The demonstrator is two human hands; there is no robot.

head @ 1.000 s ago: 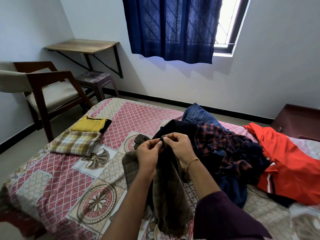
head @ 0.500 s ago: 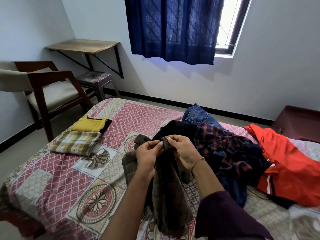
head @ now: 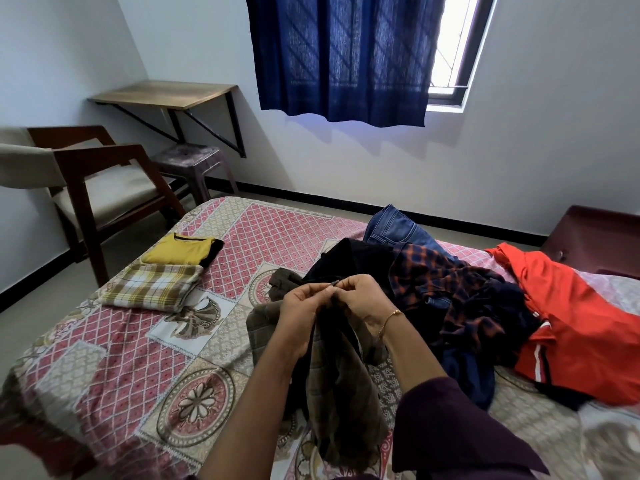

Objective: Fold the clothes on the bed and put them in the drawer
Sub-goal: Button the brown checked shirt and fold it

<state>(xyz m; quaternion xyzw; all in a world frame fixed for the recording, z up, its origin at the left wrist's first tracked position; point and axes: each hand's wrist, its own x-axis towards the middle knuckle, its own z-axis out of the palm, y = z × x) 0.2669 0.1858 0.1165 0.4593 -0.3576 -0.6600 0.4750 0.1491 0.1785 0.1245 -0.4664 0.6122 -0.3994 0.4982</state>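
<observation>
Two hands, left hand (head: 304, 306) and right hand (head: 360, 299), each grip pinching the brown checked shirt's (head: 341, 393) top edge above the bed's (head: 138, 368) near edge; I see fingers closer together than before. Still fastening, I judge; folding not begun.

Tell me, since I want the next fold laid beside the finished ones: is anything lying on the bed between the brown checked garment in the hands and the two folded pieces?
Nothing visible: only bare bedsheet lies between the brown checked garment and the folded plaid cloth and folded yellow shirt.
</observation>
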